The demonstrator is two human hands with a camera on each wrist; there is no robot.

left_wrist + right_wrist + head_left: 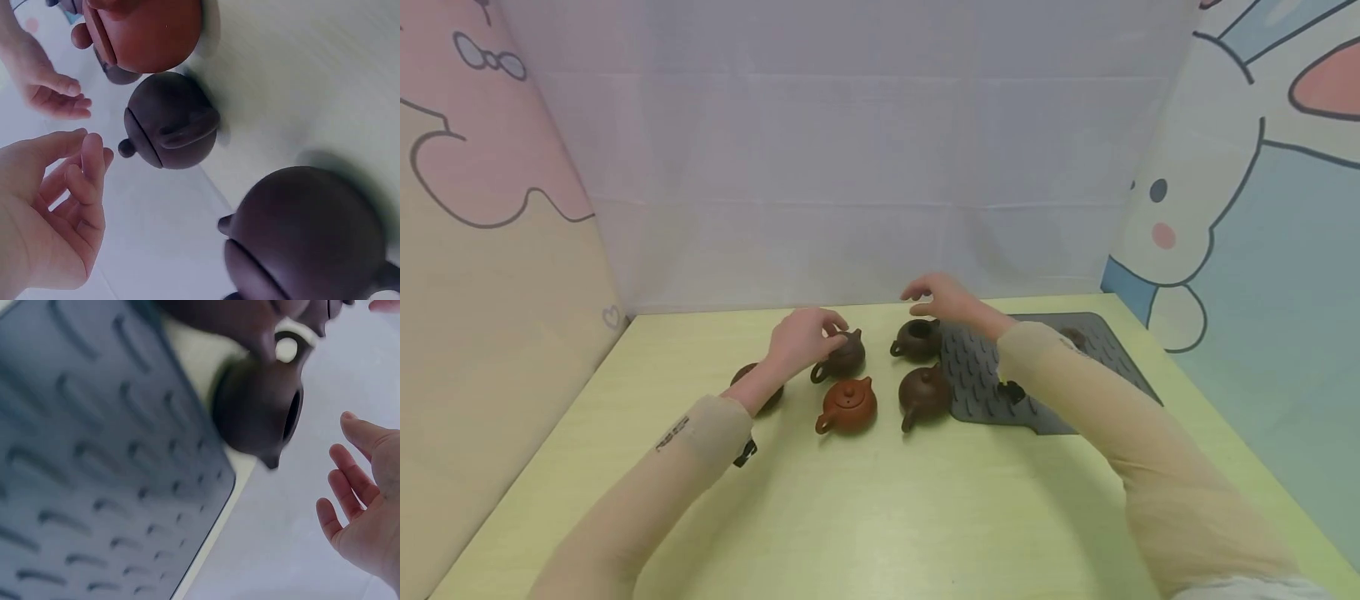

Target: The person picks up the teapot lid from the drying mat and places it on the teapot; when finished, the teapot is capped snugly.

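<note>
My left hand (pixel 803 340) hovers by a dark brown lidded teapot (pixel 844 357) at the back left. In the left wrist view its loosely bent fingers stand apart from that teapot's knob (pixel 127 148), with nothing between them. My right hand (pixel 950 298) is above and behind a dark teapot without a lid (pixel 917 343); its fingers are spread and hold nothing in the right wrist view. In front stand a reddish-brown lidded teapot (pixel 850 408) and another dark lidded teapot (pixel 923 393). A further dark teapot (pixel 771 398) is partly hidden behind my left forearm.
A grey ridged mat (pixel 981 392) lies on the right side of the pale yellow table (pixel 880 517), partly under my right sleeve. A small dark brown object (pixel 1075 336) sits on it, too small to identify. White cloth (pixel 850 167) hangs behind the table; printed panels flank it.
</note>
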